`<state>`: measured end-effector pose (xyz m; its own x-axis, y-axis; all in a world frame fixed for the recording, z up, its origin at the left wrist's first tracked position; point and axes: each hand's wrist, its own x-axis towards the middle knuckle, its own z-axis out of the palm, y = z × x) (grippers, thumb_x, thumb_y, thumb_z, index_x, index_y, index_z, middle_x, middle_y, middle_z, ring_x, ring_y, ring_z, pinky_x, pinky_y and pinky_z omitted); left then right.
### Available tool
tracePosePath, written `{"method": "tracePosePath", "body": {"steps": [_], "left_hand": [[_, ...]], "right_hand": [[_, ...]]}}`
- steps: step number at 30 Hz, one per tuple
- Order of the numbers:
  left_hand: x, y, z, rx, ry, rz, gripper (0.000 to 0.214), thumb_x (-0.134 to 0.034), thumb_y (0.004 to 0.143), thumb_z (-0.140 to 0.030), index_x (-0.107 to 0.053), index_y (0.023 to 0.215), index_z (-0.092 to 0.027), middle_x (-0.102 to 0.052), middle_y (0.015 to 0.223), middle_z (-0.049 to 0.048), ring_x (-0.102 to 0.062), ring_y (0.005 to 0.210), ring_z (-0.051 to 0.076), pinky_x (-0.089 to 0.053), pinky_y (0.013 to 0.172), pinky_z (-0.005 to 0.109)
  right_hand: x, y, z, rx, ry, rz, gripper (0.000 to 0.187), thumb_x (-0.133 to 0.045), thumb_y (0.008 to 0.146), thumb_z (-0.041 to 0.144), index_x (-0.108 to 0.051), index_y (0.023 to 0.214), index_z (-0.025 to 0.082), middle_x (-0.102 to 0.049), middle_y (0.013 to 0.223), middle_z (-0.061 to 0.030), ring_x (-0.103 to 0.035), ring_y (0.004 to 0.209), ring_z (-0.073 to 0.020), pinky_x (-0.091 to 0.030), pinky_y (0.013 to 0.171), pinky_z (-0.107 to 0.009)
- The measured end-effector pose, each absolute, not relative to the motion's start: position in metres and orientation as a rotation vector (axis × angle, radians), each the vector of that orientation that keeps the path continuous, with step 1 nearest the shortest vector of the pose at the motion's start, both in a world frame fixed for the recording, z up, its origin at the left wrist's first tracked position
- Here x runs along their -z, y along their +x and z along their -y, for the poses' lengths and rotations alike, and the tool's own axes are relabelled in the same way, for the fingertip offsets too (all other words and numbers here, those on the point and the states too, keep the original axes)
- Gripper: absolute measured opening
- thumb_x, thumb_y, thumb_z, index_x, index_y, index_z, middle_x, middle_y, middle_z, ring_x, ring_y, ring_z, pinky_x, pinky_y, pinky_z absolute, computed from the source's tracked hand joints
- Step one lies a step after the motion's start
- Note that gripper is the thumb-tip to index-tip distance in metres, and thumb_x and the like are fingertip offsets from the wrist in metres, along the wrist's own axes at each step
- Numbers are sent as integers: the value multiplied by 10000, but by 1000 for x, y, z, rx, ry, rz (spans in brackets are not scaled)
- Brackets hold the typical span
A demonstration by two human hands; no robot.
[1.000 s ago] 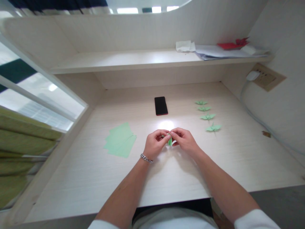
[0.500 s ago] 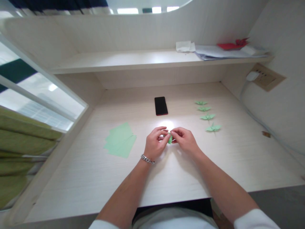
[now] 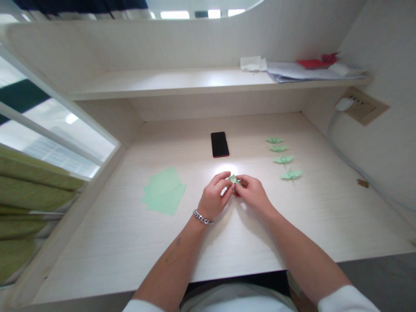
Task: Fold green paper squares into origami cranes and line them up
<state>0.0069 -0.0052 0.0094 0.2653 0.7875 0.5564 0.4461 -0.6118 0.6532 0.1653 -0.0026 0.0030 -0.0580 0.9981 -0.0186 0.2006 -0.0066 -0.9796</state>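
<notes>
Pinching a small green folded paper (image 3: 232, 179) with both hands, I see my left hand (image 3: 215, 199) and right hand (image 3: 254, 193) closed on it above the desk (image 3: 130, 242).

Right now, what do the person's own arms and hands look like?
The left hand and right hand are bare. A silver chain-link metal bracelet circles the left wrist. Forearms are uncovered; white fabric sleeves show only at the upper arms.

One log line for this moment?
left hand + right hand: pinching folded green paper | right: four paper cranes | left: green sheets | behind: phone
</notes>
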Motion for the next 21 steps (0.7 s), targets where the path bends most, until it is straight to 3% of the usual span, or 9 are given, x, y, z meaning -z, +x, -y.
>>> {"method": "tracePosePath", "body": {"steps": [3,7,10,16,21], "left_hand": [[-9,8,6,-1345,2097,-1176,94,-568,858,-226,-638,916,-203,-651,1116,95,-625,1044,206,-543,893,353],[-2,11,5,-1377,1991,-1280,152,-562,860,-229,-606,1004,-202,-673,992,67,-667,871,163,-583,776,292],[2,13,3,-1315,1996,-1310,293,-599,833,-241,-568,1121,-193,-660,1025,83,-661,896,180,-582,757,296],[4,12,-2,-1283,2092,-1484,145,-611,801,-198,-652,940,-202,-687,867,58,-648,766,189,-543,726,319],[9,11,-7,-1290,2107,-1542,96,-623,744,-132,-643,800,-208,-696,855,52,-649,792,207,-519,741,336]], "right_hand": [[-1,164,0,-1360,-1293,1078,266,-666,740,372,-648,899,160,-699,740,-55,-673,602,-183,-568,594,-316],[-3,161,2,-1227,-1295,1061,266,-671,743,388,-639,873,158,-700,769,-62,-674,628,-184,-581,625,-328],[-4,155,7,-1091,-1311,1196,222,-627,784,373,-647,887,177,-705,824,-67,-677,699,-194,-573,664,-337],[1,147,13,-945,-1363,1376,184,-577,815,336,-655,912,201,-711,857,-66,-675,781,-209,-538,730,-346],[1,146,14,-813,-1415,1479,142,-543,819,285,-645,886,212,-708,819,-48,-662,732,-198,-503,703,-318]]}}
